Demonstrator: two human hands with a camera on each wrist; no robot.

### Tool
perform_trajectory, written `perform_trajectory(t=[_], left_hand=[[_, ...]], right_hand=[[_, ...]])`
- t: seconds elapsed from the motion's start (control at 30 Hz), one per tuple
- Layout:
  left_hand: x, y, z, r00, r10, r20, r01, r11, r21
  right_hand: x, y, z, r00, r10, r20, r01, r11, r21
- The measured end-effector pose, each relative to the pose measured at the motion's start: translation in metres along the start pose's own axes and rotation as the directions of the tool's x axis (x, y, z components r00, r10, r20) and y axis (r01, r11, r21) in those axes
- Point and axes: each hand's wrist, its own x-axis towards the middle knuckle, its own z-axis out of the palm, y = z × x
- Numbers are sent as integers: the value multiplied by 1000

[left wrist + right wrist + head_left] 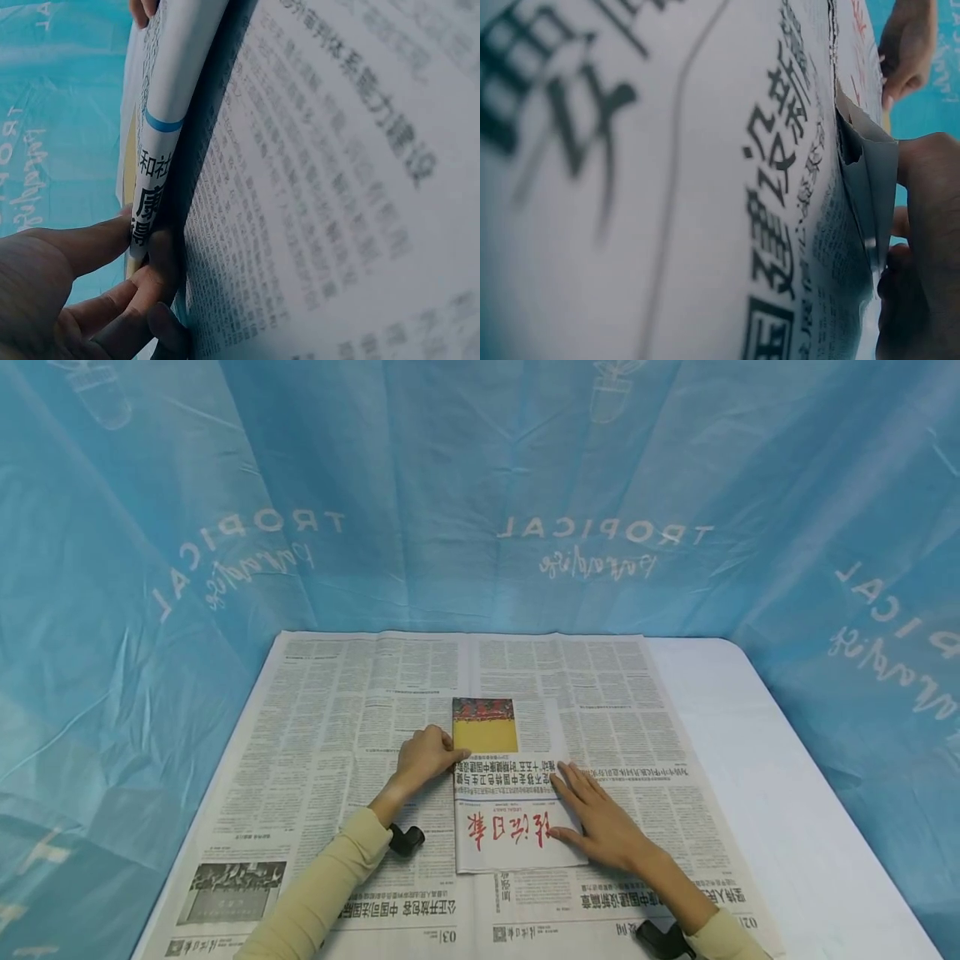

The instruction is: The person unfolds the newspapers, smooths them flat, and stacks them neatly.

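A folded newspaper [517, 860] with a red masthead lies flat in the middle, in the head view. At its upper left is a yellow panel [487, 737] with a red, patterned top; whether this is a separate cover or a printed picture I cannot tell. My left hand [426, 756] pinches the left edge, thumb above and fingers below the rounded fold [176, 75] in the left wrist view. Spread fingers of my right hand [609, 825] rest along the right edge. Beside that hand, paper layers [875, 176] gape slightly in the right wrist view.
An opened newspaper sheet [322, 718] covers much of the white table [720, 710] under the folded one. Blue printed curtains [450, 460] hang behind and at both sides. Each wrist carries a black camera, such as the left one [406, 841].
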Motion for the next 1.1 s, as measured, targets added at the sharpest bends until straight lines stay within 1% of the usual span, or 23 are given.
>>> perform_trajectory(t=[0.13,0.27,0.4,0.53,0.63,0.73,0.8,0.97,1.1], left_hand=[[1,0,1,1000,-12,4,12,1000,12],[6,-2,1,1000,3,13,-3,1000,8],[20,-5,-2,999,25,24,-24,1000,-12],[37,-7,-6,998,48,34,-47,999,-15],[49,-8,-8,995,82,63,-81,997,-14],[60,-8,-10,986,135,98,-134,991,-11],[65,-7,-11,981,161,108,-162,987,0],[71,-7,-13,979,179,98,-181,983,11],[71,-8,-10,972,224,76,-223,974,-29]], right_hand=[[-1,0,1,1000,-2,4,2,1000,-7],[-3,-1,1,1000,12,9,-12,1000,1],[-2,-1,1,1000,24,6,-24,1000,19],[-2,-1,3,1000,12,-9,-12,1000,19],[-2,-1,4,1000,-1,-21,1,1000,13],[-3,-1,5,1000,4,-23,-4,1000,18],[-3,-1,6,1000,9,-22,-9,1000,16],[-2,-2,6,1000,22,-11,-22,1000,13],[-2,-3,4,1000,28,-14,-28,1000,10]])
